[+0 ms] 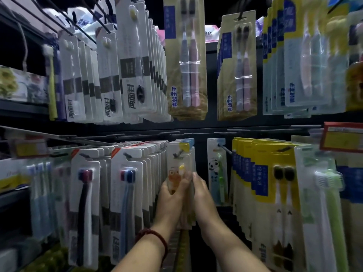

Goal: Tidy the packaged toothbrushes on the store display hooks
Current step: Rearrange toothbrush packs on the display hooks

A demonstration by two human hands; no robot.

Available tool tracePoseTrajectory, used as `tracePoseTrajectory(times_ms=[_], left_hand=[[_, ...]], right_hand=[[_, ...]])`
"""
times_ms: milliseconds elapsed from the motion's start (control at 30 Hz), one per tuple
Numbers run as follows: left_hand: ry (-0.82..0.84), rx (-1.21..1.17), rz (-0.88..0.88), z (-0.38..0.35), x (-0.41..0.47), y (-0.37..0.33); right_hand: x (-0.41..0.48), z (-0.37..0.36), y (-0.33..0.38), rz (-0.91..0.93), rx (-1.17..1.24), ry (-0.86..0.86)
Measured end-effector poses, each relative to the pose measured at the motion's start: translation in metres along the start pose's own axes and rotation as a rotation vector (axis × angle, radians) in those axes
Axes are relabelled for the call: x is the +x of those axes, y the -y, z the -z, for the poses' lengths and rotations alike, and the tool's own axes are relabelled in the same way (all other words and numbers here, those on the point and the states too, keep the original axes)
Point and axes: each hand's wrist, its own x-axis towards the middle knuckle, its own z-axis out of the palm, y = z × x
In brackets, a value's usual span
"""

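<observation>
Two bare forearms rise from the bottom edge, the left wrist wearing a dark red bead bracelet (pixel 155 239). The left hand (pixel 170 195) curls round the left edge of a hanging stack of children's toothbrush packs (pixel 177 161), whose front card shows an orange cartoon figure, and the right hand (pixel 200 190) holds the same stack along its right edge. The hands sit close together with only the stack between them. The stack hangs in the lower row, just beside a long run of white packs (pixel 127 193) with dark-headed brushes on its left. A single panda pack (pixel 216 169) hangs on its own hook (pixel 225 149) on the right. Further right hang yellow-and-blue packs (pixel 261 173), under a red price tag (pixel 341 137). In the upper row behind hang gold packs (pixel 186 61) with a grey and a pink brush each
</observation>
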Motion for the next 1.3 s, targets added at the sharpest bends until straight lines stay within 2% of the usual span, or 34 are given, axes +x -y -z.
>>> tracePoseTrajectory(times_ms=[133, 333, 500, 667, 1000, 1300], left_hand=[[0.067, -0.012, 0.057, 0.000, -0.001, -0.001], [0.068, -0.037, 0.128, 0.000, -0.022, -0.019], [0.055, -0.060, 0.158, 0.004, -0.046, -0.028], [0.007, -0.073, 0.213, 0.003, -0.067, -0.039], [0.060, -0.188, 0.221, 0.010, -0.111, -0.058], [0.087, -0.143, 0.259, 0.016, -0.131, -0.072]], right_hand=[[-0.002, -0.006, -0.001, -0.089, 0.015, 0.012], [-0.016, -0.015, 0.010, -0.223, 0.134, -0.004], [-0.044, -0.011, 0.022, -0.225, 0.108, 0.023], [-0.067, -0.007, 0.036, -0.354, 0.055, -0.058], [-0.119, -0.012, 0.057, -0.329, 0.119, -0.018], [-0.151, -0.019, 0.072, -0.356, 0.098, -0.024]])
